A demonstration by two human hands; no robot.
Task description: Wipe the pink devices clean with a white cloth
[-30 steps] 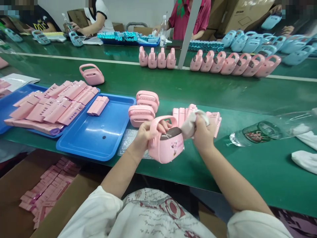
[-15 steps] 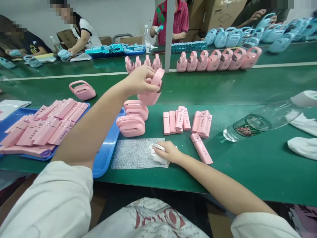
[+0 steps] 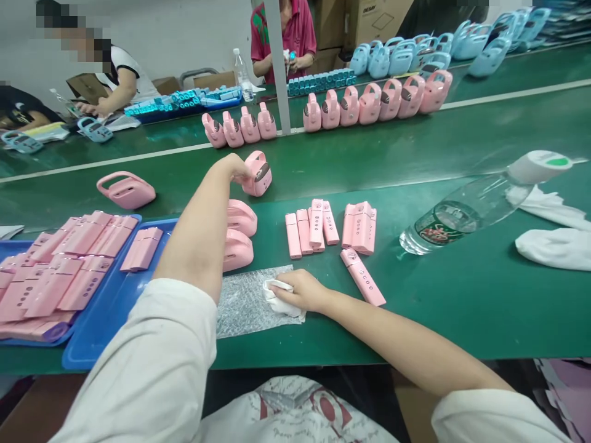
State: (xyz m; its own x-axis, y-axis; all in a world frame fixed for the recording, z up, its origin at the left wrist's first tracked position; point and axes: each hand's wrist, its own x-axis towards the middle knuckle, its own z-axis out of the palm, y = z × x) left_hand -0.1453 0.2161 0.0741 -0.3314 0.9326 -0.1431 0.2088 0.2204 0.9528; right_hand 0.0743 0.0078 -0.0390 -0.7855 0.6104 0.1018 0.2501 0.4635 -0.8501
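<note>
Green tabletop [image 3: 438,320]; pink device [image 3: 258,181] rounded, glossy, loop-handled, dark-panelled.

Even, moderately bright indoor light, apparently from above; pale sheen on the table [image 3: 438,326], glints on the bottle [image 3: 447,221]. Shadows soft, with darkness under the table's near edge. Wide-angle distortion stretches the sleeves [image 3: 152,357] toward the lower corners. The pink case [image 3: 260,178] is fairly sharp, the far worker [image 3: 305,31] softer; pixel blocks mask another's head [image 3: 74,31].
</note>
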